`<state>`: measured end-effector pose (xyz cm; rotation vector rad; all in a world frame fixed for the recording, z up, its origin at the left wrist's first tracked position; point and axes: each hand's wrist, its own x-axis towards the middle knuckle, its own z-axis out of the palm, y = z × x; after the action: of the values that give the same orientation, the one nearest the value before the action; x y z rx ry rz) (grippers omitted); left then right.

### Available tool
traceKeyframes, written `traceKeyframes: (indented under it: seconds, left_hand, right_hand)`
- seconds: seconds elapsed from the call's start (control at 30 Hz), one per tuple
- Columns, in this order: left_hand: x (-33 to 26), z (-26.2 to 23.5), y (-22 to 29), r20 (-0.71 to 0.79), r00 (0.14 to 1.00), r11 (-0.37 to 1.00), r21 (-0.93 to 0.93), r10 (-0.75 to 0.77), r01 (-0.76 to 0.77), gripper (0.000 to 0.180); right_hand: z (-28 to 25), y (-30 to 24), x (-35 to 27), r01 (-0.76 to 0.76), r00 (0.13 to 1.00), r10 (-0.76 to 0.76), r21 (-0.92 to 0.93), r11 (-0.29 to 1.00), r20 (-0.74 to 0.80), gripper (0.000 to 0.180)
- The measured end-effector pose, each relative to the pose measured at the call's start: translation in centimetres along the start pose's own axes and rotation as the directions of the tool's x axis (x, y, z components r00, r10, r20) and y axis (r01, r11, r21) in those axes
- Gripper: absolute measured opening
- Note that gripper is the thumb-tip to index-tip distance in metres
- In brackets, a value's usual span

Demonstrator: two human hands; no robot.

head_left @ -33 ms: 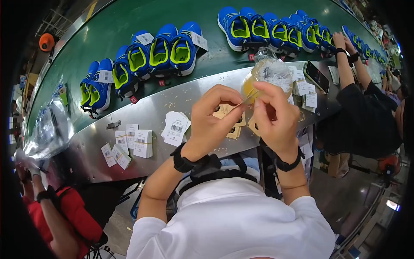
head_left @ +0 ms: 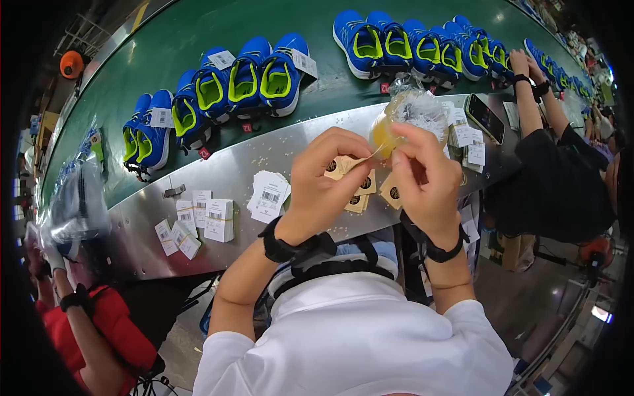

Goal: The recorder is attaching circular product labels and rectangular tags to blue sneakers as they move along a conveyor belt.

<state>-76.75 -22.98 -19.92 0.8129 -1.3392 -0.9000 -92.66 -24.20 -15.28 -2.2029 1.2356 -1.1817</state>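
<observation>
My left hand (head_left: pixel 325 178) pinches one end of a thin tan strand (head_left: pixel 378 152), which looks like a rubber band. Thumb and finger of my right hand (head_left: pixel 430 181) close on its other end. Both hands hover above the metal ledge of the work table. Behind them, partly covered, lie brown tags (head_left: pixel 358 202) with dark round prints. A stack of white barcode cards (head_left: pixel 269 198) rests left of my left hand. Just past my fingers stands a clear plastic bag with yellow and white contents (head_left: pixel 416 113).
Blue shoes with lime linings (head_left: pixel 243 79) line the green surface (head_left: pixel 317 66). Banded card bundles (head_left: pixel 218 219) lie at left; more cards (head_left: pixel 467 135) and a phone (head_left: pixel 485 117) at right. One person in red (head_left: pixel 122 323) works at left, another in black (head_left: pixel 551 185) at right.
My fingers shift slightly, and the strand looks thinner and straighter between them. At left, the clear plastic and the neighbour's arm have moved a little.
</observation>
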Motion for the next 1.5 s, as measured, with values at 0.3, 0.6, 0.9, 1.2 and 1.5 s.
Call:
traceKeyframes:
  seconds: [0.3,0.6,0.9,1.2,1.5]
  left_hand:
    - [2.2,1.6,-0.2,0.067,0.998,0.999,-0.048,-0.016,0.019,0.019]
    - [2.5,3.1,-1.4,-0.030,0.999,0.990,-0.133,-0.040,0.036,0.014]
    - [2.9,4.1,-1.5,0.000,0.967,0.944,0.215,0.255,-0.249,0.020]
    - [11.4,3.6,-0.3,0.515,0.466,0.219,0.469,0.720,-0.856,0.025]
    - [19.6,2.5,-9.9,0.445,0.890,0.387,0.841,-0.096,-0.378,0.043]
  right_hand:
    - [-1.0,2.0,0.4,0.019,1.000,-0.019,0.105,0.994,0.008,0.033]
    - [-1.2,3.4,0.4,0.099,0.992,-0.093,0.072,0.993,-0.080,0.035]
    - [-2.0,3.6,0.6,0.016,0.998,-0.009,0.105,0.994,-0.068,0.027]
    - [-6.9,5.0,7.3,-0.230,0.961,0.175,0.261,0.938,0.215,0.010]
    - [-8.6,14.6,17.7,-0.025,0.975,0.025,0.000,1.000,0.220,0.014]
